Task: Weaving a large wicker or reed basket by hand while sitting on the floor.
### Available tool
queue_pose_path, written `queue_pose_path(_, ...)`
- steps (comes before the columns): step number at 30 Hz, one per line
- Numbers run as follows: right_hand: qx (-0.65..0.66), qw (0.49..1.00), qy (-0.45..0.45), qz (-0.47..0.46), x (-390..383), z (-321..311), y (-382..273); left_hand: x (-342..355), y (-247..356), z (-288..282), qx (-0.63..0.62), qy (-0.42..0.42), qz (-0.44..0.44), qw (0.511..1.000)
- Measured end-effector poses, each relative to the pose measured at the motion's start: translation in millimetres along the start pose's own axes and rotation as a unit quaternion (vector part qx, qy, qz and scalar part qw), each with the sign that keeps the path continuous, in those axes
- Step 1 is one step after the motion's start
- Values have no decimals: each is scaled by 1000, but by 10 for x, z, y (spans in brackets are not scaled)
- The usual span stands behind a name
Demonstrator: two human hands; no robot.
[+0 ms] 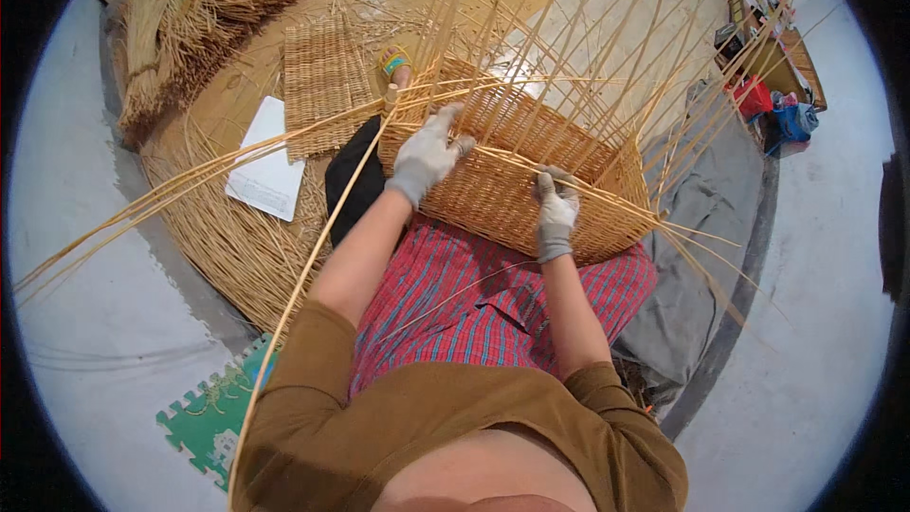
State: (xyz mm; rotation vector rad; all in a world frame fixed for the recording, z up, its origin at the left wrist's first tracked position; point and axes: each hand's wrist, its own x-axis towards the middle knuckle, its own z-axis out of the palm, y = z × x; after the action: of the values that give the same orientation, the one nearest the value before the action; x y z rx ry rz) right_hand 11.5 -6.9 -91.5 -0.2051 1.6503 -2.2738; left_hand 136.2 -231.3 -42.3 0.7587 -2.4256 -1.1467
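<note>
A brown top (427,408) is closest; beyond it, a wicker basket (493,204) sits at the lap. The left hand (427,154), half-curled, meets its rim, grip unclear; the right hand (556,204) pinches rim canes (507,157). Border weaving, apparently; the next pass wants steady tension.

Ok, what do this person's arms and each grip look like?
The left grip and right grip wear pale grey-white fabric gloves with darker grey wrist cuffs. Olive-brown cloth sleeves end near the elbows, leaving both forearms bare.
</note>
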Motion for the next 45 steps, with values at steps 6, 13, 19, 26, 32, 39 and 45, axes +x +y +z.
queue_pose_path(6,-304,890,-189,-283,645,1442,-853,186,-184,212,24,-77,-87,993)
queue_pose_path(13,-333,908,-100,-233,282,609,-306,201,-55,55,-49,-135,-125,982)
queue_pose_path(19,-71,986,-148,-30,-175,453,-470,286,49,146,-236,-120,-249,932)
queue_pose_path(26,-94,996,7,-8,190,-481,-399,137,401,406,-454,179,-200,849)
queue_pose_path(32,-116,987,27,-105,159,26,-731,141,608,682,-9,-135,-25,990)
queue_pose_path(39,-126,920,-142,-344,841,107,-894,47,641,862,-58,-70,-109,990)
queue_pose_path(45,-158,986,42,-29,-274,-1231,-899,-260,1065,976,-124,212,63,967)
